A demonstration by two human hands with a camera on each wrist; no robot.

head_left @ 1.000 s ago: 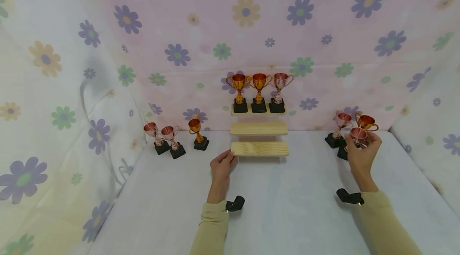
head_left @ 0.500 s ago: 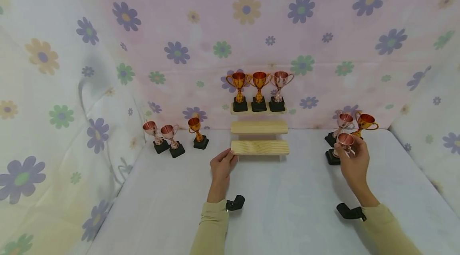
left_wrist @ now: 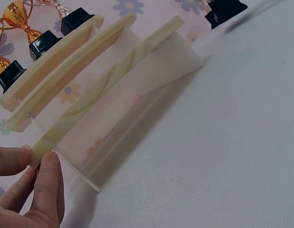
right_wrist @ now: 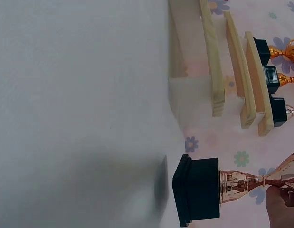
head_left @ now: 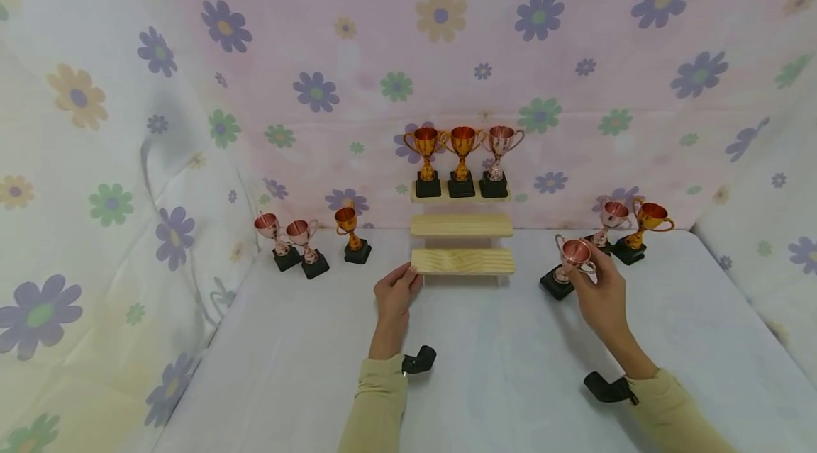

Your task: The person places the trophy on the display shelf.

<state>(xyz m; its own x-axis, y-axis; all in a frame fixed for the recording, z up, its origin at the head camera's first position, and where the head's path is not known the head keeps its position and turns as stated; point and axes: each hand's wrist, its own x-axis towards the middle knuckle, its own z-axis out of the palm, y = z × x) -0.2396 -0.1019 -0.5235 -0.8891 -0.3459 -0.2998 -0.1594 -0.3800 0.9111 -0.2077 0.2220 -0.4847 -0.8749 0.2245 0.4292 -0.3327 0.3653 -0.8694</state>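
The right hand [head_left: 600, 291] now carries the pink trophy [head_left: 570, 265] leftward, away from the right-hand trophies, toward frame centre.

This looks like a staged recording booth rather than a lived-in room. Flower-printed cloth [head_left: 447, 49] hangs as backdrop at the rear and drapes both sides, and a plain white sheet [head_left: 498, 368] covers the table. The props are small: a three-tier wooden display stand [head_left: 462, 244] and toy trophies [head_left: 462, 161] (gold and rose-coloured, on black bases) in tidy groups.
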